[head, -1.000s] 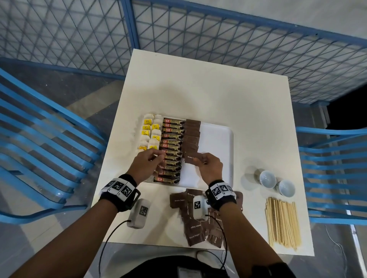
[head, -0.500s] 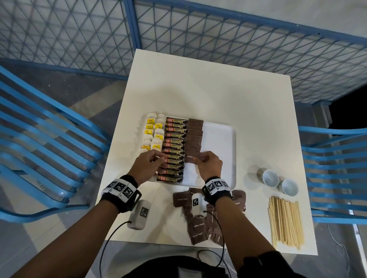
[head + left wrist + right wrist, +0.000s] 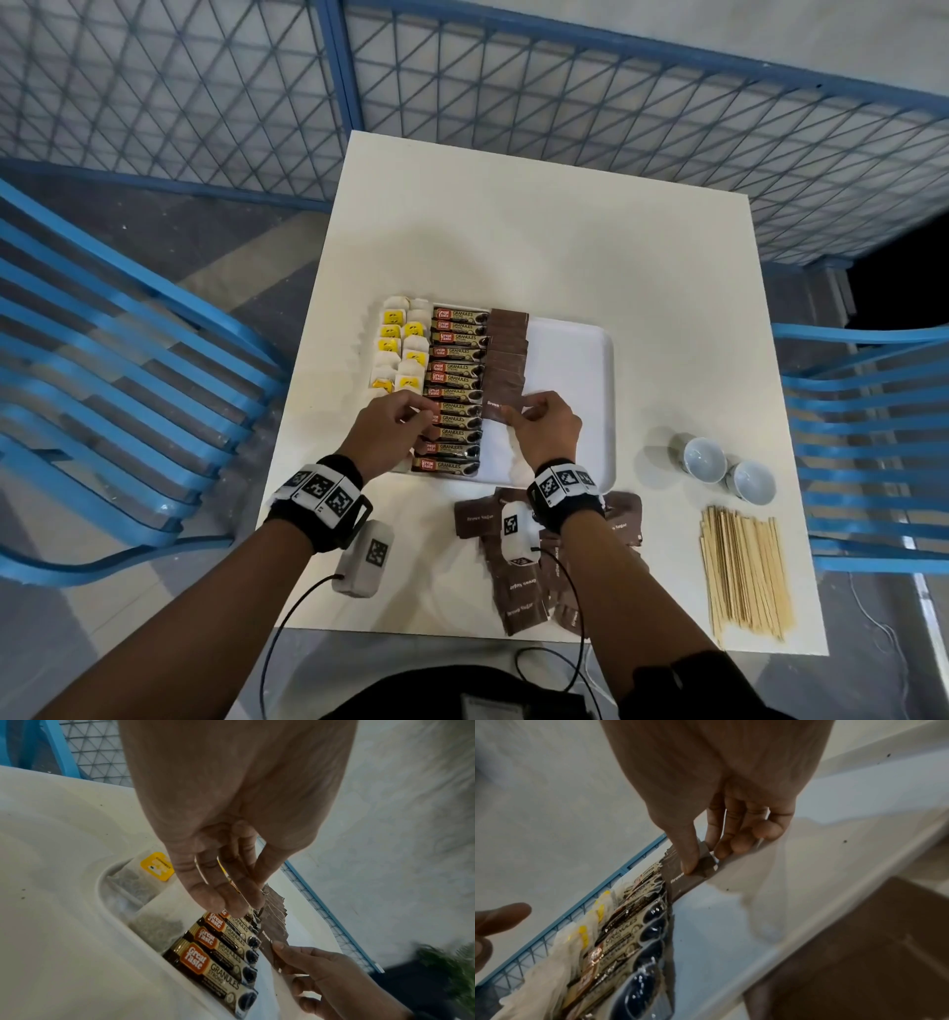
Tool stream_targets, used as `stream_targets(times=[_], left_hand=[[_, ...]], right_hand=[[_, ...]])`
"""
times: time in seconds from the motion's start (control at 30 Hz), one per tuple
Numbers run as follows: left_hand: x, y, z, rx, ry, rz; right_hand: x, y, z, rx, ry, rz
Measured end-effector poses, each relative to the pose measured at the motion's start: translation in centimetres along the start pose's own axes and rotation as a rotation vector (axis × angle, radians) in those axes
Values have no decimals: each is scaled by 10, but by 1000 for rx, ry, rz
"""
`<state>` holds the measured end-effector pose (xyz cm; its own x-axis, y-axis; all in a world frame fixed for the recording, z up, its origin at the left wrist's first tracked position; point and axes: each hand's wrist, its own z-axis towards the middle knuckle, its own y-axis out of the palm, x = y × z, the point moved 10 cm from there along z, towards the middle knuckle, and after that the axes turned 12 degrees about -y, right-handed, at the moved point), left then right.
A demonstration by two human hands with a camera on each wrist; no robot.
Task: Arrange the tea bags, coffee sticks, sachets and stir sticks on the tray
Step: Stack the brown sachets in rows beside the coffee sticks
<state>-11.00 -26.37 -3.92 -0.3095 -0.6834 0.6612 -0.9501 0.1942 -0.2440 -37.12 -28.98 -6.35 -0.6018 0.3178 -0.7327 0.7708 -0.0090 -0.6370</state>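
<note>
Head view: white rectangular plastic tray (image 3: 580, 360) near the front middle of a cream square table (image 3: 539, 231), left part filled, right half bare up to its raised rim. Far left on the tray, two columns of paper tea bags with yellow tags (image 3: 400, 349); beside them, a column of brown-and-gold coffee sticks (image 3: 454, 380) marked "Granules", running from the far rim to the near rim; just right of those, a shorter column of overlapping brown sugar sachets (image 3: 506, 360), stopping about midway down. Right hand (image 3: 547, 426) at the column's near end, thumb and fingers pinching the nearest brown sachet (image 3: 500, 408) by its right edge, its left edge touching the coffee sticks. Left hand (image 3: 390, 426) over the coffee sticks, fingers curled and close together, tips bunched on a stick; not clear whether gripped or only pressed. Right wrist view: thumb on top of the sachet (image 3: 690, 880), fingers (image 3: 734, 843) folded behind it. Between tray and front table edge, a loose heap of more brown sachets (image 3: 524, 586). Right of the tray and apart from it, two small white cups (image 3: 726, 467); nearer the front right corner, a flat bundle of pale wooden stir sticks (image 3: 744, 570). Far half of the table bare. Blue slatted chairs (image 3: 102, 390) close on both sides, blue mesh fence (image 3: 513, 92) beyond the far edge.
</note>
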Motion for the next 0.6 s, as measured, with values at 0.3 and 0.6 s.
stream_targets(times=[0.3, 0.6], left_hand=[[17, 32, -14, -66, 223, 239], [-14, 101, -46, -207, 433, 665]], right_hand=[[-2, -14, -26, -44, -103, 19], [20, -39, -99, -113, -144, -51]])
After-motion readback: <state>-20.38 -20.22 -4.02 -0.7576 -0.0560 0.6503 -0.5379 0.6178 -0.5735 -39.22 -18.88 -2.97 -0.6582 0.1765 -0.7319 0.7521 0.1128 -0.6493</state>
